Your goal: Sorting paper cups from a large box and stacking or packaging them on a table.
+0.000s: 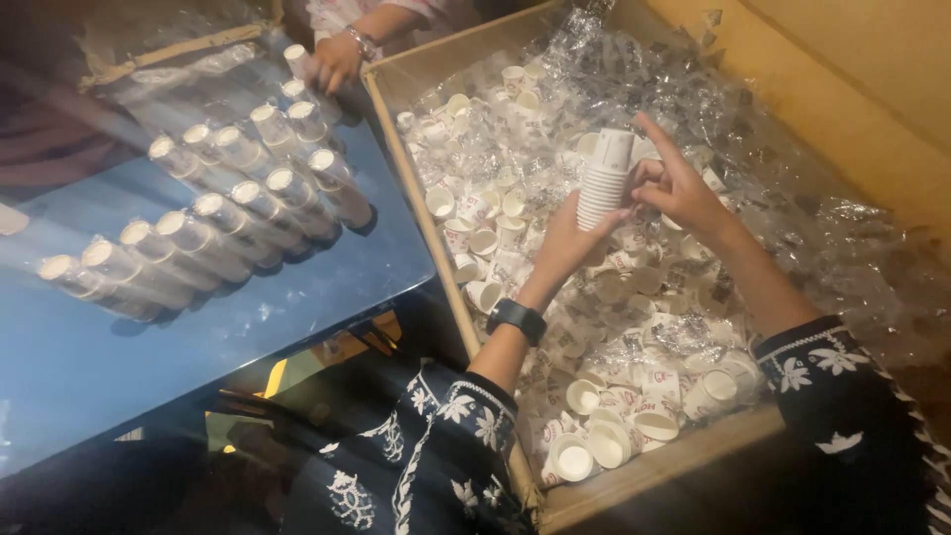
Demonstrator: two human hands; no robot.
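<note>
On the left there is a blue table [149,347], and on it lie rows of wrapped cup stacks [213,233] — each stack is on its side inside clear plastic, with the white rims turned toward the left. At the far end of the table, another person's hand [335,61] with a bracelet on the wrist rests near the last stacks, just beside the corner of the box.

To the right of the table stands a big wooden box [644,476]. It is lined with crumpled clear plastic [812,228] and holds many loose paper cups [604,436], small and white with a printed pattern, lying in all directions.

Above the middle of the box, the left hand [563,243] — with a black watch [517,319] on the wrist — supports a stack of cups [604,178] from below; its fingers are closed around the lower part of the stack. The stack stands almost upright, a little tilted, in the air over the loose cups. The right hand [684,188] is just beside the stack at its upper part, touching it; the fingers are partly spread, with the index finger stretched up, and they do not close around anything. Both sleeves are dark with white flower embroidery [466,436].
</note>
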